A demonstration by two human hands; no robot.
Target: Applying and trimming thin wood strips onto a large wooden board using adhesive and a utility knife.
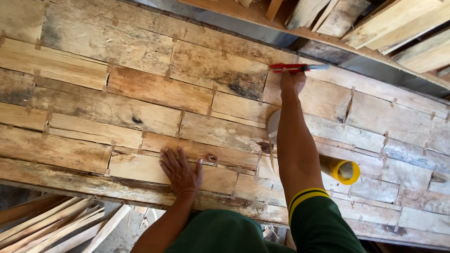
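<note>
Looking down from the person's own head, the view takes in a wide sheet of thin wood veneer pieces (140, 100) joined edge to edge with small strips of tape, spread across a table.

The left hand (180, 171) lies flat on the sheet near its closest edge, palm down, fingers (168, 159) spread open and holding nothing — it simply presses on the wood beside a small dark knot (212, 158).

The right hand (291, 82) is stretched far forward, arm fully extended, to the far side of the sheet. Its fingers are curled shut around a red-handled utility knife (297, 68), which lies crosswise at the far edge of the veneer, its tip pointing right.

Beside the right forearm, on its left, a roll of pale tape (272, 125) rests on the sheet, partly hidden by the arm. On the arm's other side, a yellow tube (344, 171) lies on the wood with its open end facing the viewer.

A green sleeve with yellow and dark bands (307, 197) covers the right upper arm. Loose wood slats (51, 225) are piled on the floor at lower left, and rough offcuts (398, 23) are stacked beyond the table at upper right.
</note>
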